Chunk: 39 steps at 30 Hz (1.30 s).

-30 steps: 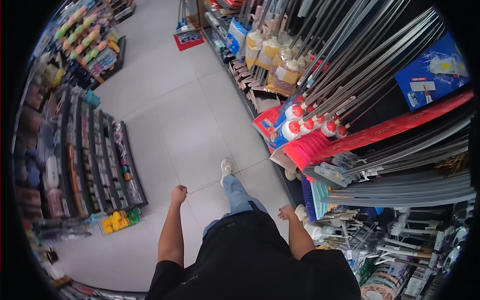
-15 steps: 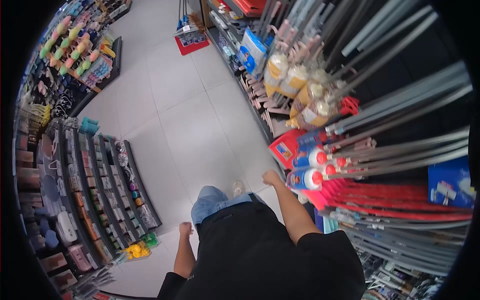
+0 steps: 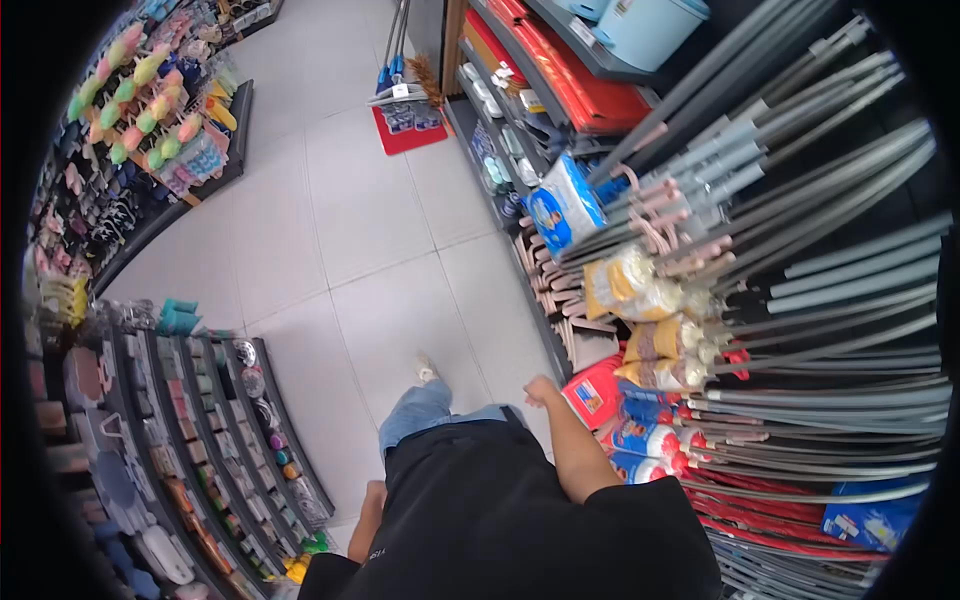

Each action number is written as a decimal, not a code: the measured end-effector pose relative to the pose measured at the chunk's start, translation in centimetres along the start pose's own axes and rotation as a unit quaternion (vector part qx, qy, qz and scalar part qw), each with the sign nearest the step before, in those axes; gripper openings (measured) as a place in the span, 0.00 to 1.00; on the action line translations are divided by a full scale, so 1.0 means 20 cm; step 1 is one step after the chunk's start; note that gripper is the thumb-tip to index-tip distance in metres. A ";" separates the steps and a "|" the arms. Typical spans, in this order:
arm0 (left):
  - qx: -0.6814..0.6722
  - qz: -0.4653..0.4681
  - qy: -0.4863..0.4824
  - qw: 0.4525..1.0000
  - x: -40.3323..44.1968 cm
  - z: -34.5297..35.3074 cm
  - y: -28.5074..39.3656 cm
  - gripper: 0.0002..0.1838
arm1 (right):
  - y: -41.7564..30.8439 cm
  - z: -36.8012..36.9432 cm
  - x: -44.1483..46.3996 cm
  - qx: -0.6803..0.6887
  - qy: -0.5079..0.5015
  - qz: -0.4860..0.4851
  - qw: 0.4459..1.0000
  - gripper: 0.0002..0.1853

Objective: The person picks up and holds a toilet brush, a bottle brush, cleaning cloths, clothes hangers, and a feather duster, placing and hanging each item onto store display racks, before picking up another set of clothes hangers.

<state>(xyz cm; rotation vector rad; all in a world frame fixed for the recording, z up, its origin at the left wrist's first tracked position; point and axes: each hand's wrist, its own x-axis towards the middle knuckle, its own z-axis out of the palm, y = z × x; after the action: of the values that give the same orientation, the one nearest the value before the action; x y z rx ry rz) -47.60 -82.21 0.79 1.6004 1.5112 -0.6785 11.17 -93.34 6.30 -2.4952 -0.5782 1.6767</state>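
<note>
Low beside the body on the left, my left hand (image 3: 375, 490) hangs with its fingers curled in and nothing visible in it. It is nearest the low shelf of small packaged goods (image 3: 235, 430). My right hand (image 3: 541, 391) is held forward at the other side, its fingers loosely curled, with nothing seen in it. Just right of it is a red dustpan-like item (image 3: 595, 392) with a label; I cannot make out any contact. Wrapped mop heads (image 3: 640, 285) and bottle-like packs with red tops (image 3: 645, 438) hang beyond.
Pale floor tiles (image 3: 380, 300) run along the aisle. A red floor stand (image 3: 412, 138) with brushes stands ahead. Long grey poles (image 3: 850, 290) fill the right side. Blue buckets (image 3: 650, 30) sit on an upper shelf. Pastel-coloured goods (image 3: 160, 100) hang at upper left.
The view has moved forward along the aisle, and the shelves have shifted downward in it. My right hand has come forward from beside the body; my left hand has dropped back.
</note>
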 end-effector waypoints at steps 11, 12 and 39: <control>-0.059 0.110 0.107 0.986 1.09 -2.18 1.76 0.22 | -0.53 -0.46 0.29 0.310 0.093 0.070 0.943 0.13; -0.049 0.129 0.126 0.982 1.16 -2.28 1.90 0.25 | -0.53 -0.49 0.38 0.311 0.081 0.101 0.942 0.13; -0.125 -0.080 -0.012 0.989 2.39 -3.26 2.32 0.09 | -3.24 -2.32 1.97 0.231 0.051 0.033 0.971 0.12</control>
<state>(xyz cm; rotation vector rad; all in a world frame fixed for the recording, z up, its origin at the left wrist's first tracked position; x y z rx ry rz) -5.03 0.65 4.24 1.2909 1.6488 -0.5669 49.15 -13.08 7.90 -2.2586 -0.0762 1.4793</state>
